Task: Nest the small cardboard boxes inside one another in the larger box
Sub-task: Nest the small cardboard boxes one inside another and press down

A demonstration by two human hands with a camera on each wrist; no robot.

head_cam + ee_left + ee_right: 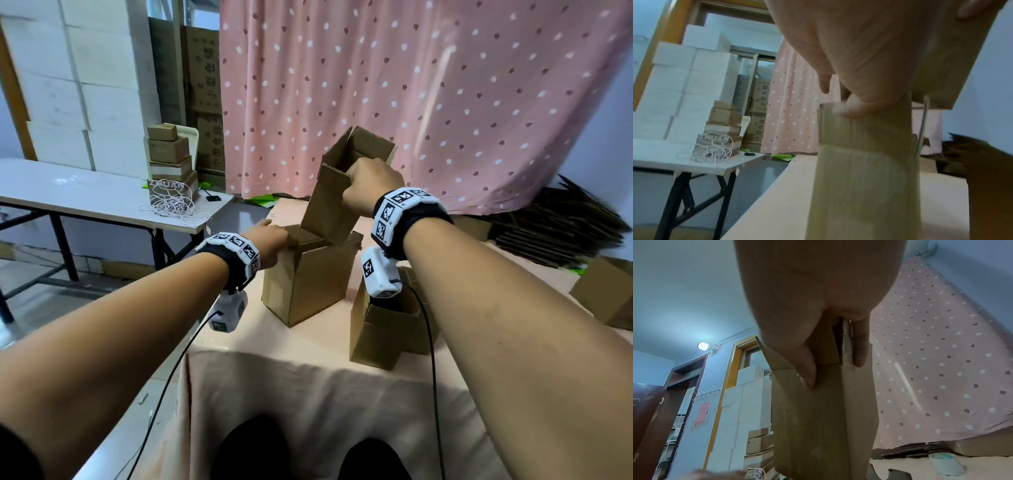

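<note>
While your right hand (371, 183) pinches tilted small box (337, 192) at its rim, thumb outside, fingers inside, box's lower end sits in mouth of larger box (308, 284) below your fingers. Your left hand (270, 240) grips larger box's near-left flap, fingers curled over edge. Another open box (383, 329) under your right wrist.

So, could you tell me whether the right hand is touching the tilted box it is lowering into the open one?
Touching. In the right wrist view the right hand pinches the tilted box, thumb on one face and fingers over its top edge.
</note>
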